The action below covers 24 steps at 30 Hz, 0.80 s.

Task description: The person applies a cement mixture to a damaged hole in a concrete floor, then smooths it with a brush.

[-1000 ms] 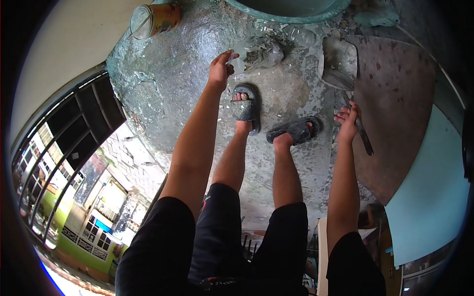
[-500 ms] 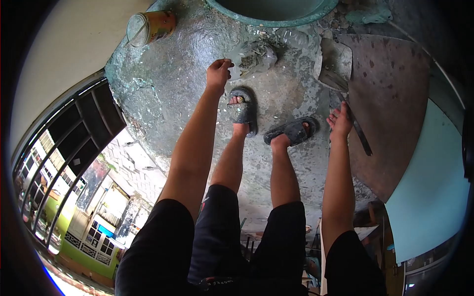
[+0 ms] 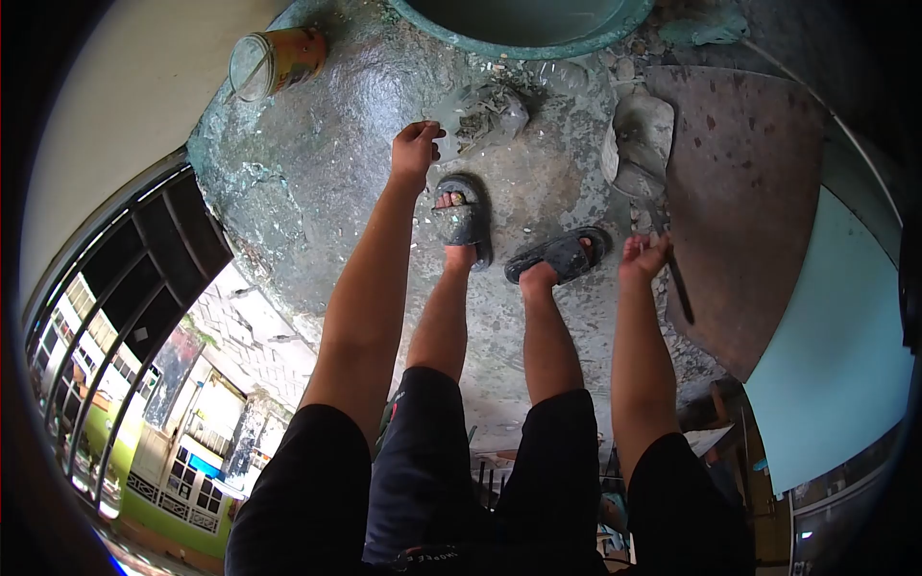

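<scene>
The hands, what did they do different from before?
The right hand moved down and left, nearer the sandals, and the dark handle beside it slants more steeply. The left hand closed up more beside the plastic bag; I can't tell if it holds it. The sandals, bucket and green basin stayed put.

Lettering [image 3: 432, 556] on dark clothing [image 3: 423, 480], seemingly "HOPEE"; bucket [image 3: 288, 60] print illegible.

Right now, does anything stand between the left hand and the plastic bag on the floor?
Nothing visible does: the left hand is close beside the plastic bag, though contact is unclear. The left sandal sits nearer the body, off that line.
</scene>
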Tool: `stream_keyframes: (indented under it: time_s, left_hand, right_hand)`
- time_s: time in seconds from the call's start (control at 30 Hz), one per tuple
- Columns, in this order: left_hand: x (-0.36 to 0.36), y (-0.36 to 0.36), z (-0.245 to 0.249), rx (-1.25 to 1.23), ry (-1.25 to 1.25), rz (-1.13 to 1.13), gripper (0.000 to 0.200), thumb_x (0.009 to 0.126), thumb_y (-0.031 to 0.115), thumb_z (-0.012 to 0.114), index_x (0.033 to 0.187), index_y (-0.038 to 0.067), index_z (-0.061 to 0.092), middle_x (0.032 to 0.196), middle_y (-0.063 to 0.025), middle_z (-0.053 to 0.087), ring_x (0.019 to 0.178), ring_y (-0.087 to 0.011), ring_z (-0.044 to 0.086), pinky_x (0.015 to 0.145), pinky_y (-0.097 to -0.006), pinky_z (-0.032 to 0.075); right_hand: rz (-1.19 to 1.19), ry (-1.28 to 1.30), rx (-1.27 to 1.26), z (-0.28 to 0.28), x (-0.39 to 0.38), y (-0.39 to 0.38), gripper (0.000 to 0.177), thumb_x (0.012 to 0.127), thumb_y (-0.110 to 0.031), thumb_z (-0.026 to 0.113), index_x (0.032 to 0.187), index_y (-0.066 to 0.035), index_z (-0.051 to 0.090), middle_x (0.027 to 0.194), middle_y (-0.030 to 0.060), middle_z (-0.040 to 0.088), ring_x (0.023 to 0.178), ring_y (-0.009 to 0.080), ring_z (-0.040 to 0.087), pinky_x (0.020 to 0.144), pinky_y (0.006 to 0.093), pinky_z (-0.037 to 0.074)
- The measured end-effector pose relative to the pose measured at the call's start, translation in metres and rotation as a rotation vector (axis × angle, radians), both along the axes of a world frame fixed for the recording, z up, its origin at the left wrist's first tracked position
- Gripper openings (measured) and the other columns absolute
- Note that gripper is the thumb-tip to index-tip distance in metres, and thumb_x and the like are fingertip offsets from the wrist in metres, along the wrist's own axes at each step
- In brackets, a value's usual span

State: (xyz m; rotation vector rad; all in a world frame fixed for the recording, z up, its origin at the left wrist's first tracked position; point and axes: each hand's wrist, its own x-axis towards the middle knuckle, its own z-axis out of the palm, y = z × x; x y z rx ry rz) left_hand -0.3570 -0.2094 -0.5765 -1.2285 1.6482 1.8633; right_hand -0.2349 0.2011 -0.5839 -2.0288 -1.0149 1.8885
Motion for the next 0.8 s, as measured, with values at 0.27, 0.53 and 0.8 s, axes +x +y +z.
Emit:
stream_keyframes:
  time_s: [0.27,0.53,0.8]
  left_hand:
    - [0.007,-0.001,-0.002,0.012,-0.017,-0.063,0.019,0.084,0.017,0.057,0.095,0.002,0.058,0.085,-0.0057,0.061,0.053,-0.0063,0.043,0.049,-0.0215,0.039]
    - [0.005,0.01,0.005,0.011,-0.011,-0.071,0.018,0.084,0.018,0.057,0.094,0.003,0.059,0.083,-0.0042,0.061,0.053,-0.0062,0.043,0.05,-0.0216,0.039]
    - [0.005,0.015,0.006,-0.015,-0.01,-0.075,0.018,0.084,0.018,0.057,0.094,0.003,0.059,0.083,-0.0038,0.061,0.053,-0.0058,0.043,0.051,-0.0212,0.038]
  right_hand:
    - [0.562,0.082,0.297,0.058,-0.047,0.039,0.047,0.084,-0.036,0.059,0.12,-0.007,0.046,0.108,0.0086,0.053,0.093,0.0211,0.055,0.071,0.0331,0.05]
    - [1.198,0.212,0.612,0.075,-0.114,0.03,0.033,0.088,-0.027,0.056,0.112,-0.003,0.053,0.089,0.0068,0.061,0.072,0.0135,0.06,0.055,0.0245,0.049]
    - [1.338,-0.079,0.713,0.069,-0.134,0.057,0.039,0.085,-0.034,0.059,0.107,-0.002,0.056,0.084,0.0066,0.063,0.066,0.0119,0.06,0.054,0.0236,0.048]
